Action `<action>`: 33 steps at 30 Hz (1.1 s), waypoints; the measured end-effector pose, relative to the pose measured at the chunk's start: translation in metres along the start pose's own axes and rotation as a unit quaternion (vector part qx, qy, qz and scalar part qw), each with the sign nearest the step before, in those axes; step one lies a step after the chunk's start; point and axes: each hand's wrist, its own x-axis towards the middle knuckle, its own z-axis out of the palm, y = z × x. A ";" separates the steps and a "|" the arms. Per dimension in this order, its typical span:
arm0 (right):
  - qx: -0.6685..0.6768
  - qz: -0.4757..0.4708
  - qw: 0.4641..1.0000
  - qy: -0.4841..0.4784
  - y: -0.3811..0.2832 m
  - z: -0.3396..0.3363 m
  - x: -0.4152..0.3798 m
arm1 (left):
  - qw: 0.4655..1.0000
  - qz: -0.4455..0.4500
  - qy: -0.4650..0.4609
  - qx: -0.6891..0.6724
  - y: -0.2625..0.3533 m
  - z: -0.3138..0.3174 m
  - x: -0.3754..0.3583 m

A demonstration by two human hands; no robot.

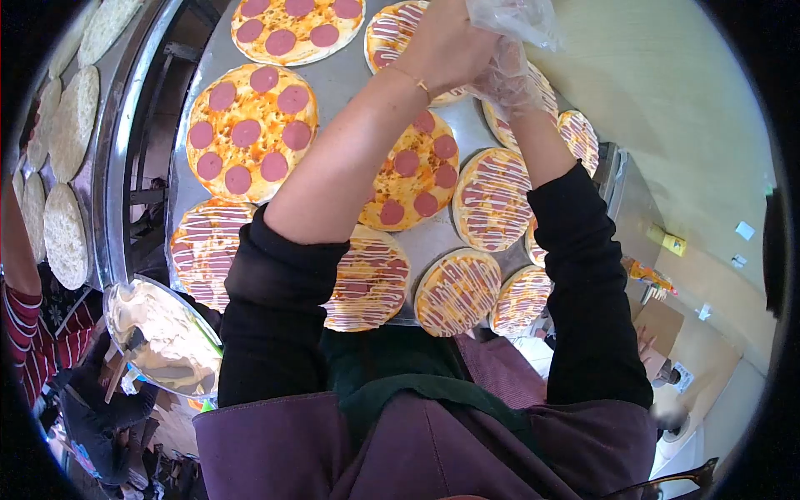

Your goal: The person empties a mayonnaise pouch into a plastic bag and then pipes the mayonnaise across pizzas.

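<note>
Both hands meet at the far side, above the table (350,79). The left hand (446,42) is bare and closed on the loose cuff of a clear plastic glove (512,25), which covers the right hand (510,79), fingers loosely curled. Under them lie pizzas, a salami-topped pizza (412,171) just nearer.
</note>
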 end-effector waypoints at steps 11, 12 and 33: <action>-0.058 -0.038 0.997 0.022 -0.007 0.004 0.002 | 0.959 0.227 -0.033 0.169 0.008 -0.057 0.004; -0.065 -0.039 0.997 0.021 -0.008 0.004 0.004 | 0.932 0.325 -0.041 0.158 0.003 -0.048 0.006; -0.220 -0.069 0.973 -0.003 -0.018 0.006 0.007 | 0.999 -0.004 -0.027 -0.044 0.000 -0.016 -0.020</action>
